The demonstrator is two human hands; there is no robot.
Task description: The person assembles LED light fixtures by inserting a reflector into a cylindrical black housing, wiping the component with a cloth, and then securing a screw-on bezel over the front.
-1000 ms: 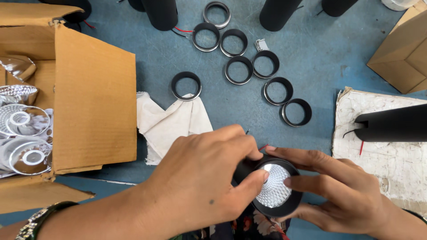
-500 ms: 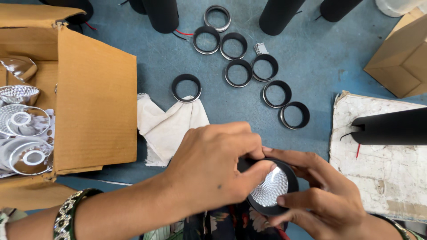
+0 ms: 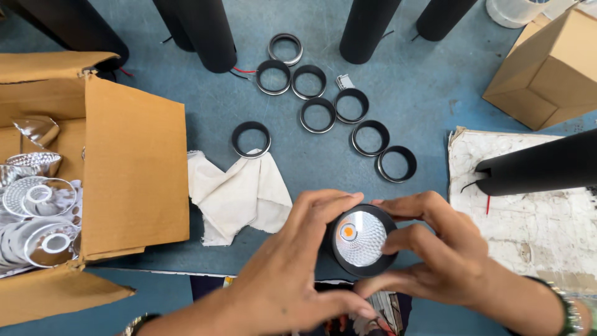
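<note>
We see blue tabletop (image 3: 435, 93) with free room mainly in the middle band, between the white cloth (image 3: 239, 196) and the worn white board (image 3: 528, 205) at right. The open cardboard box (image 3: 134, 162) crowds the left edge, a closed carton (image 3: 547, 68) sits top right, and black tubes (image 3: 373, 28) run off the top. Another black tube (image 3: 541, 168) lies across the board, cut off at the right edge. Loose black rings (image 3: 320, 115) are scattered between the tubes and our hands, one ring (image 3: 251, 138) touching the cloth.

Silver reflectors (image 3: 37, 205) in the box are partly cut off at the left. What lies under our wrists at the bottom edge is too covered to make out.

The round black lamp housing (image 3: 364, 241) sits low centre, faceted reflector facing up. Left hand (image 3: 292, 274) has its grip closed on the housing's left side; right hand (image 3: 441, 255) clamps the right rim, fingers (image 3: 404, 208) curling over the top edge.
</note>
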